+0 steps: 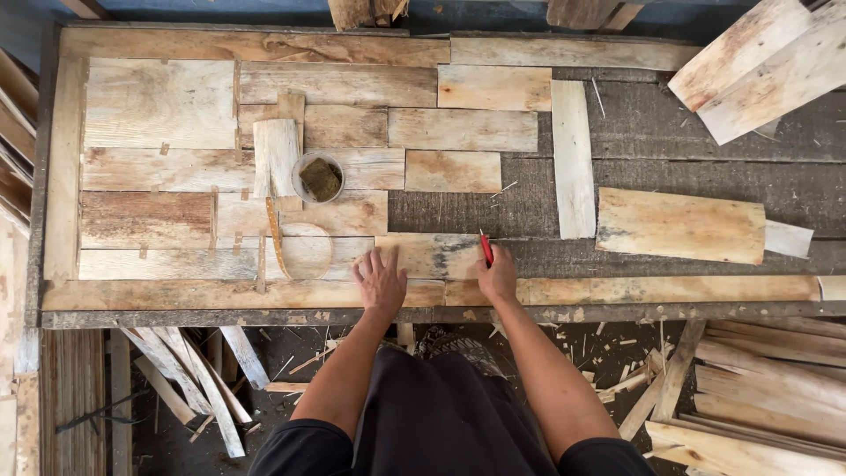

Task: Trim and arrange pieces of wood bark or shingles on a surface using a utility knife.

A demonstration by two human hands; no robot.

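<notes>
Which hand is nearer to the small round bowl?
Left. The left hand lies flat just below and right of the bowl; the right hand, holding a red pencil, is farther right.

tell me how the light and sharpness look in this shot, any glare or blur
Head view: soft, even daylight, no glare, only faint shadows beside the left hand and the right hand holding a red pencil; wood pieces sharp across the bench, edges bowing slightly from the wide lens; floor below darker.

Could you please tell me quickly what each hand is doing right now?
Left hand: open, flat on a wood piece.
Right hand: closed, holding a red pencil.
</notes>
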